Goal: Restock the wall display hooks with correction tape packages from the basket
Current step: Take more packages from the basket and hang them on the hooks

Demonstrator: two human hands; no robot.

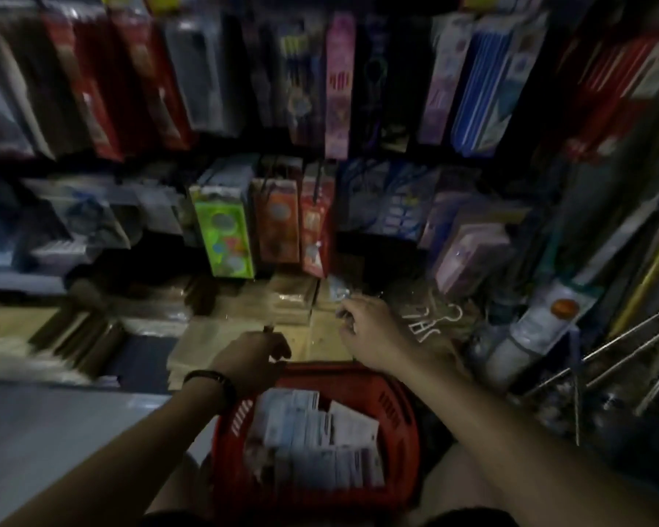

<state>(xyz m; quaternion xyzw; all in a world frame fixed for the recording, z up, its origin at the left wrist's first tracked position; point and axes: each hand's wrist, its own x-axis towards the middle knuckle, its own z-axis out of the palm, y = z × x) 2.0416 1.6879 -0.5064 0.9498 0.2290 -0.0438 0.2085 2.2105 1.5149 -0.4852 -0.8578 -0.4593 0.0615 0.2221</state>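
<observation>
A red plastic basket [396,420] sits low in the middle, close to my legs, filled with several white correction tape packages [320,443]. My left hand [252,359], a dark band on its wrist, curls its fingers over the basket's far rim. My right hand [362,325] reaches forward past the basket, and its fingertips pinch a small clear-wrapped package [337,292] just under the lowest row of hanging goods. The wall display hooks [318,184] hold rows of carded packages above. The picture is dim and blurred, so fine detail of the pinched package is lost.
Stacks of brown paper packs [244,310] lie on the low shelf under the hooks. A green card [225,237], orange card [278,226] and red card [314,230] hang mid-wall. Metal rods [624,348] and rolls [541,321] lean at the right. Grey floor [54,431] lies to the left.
</observation>
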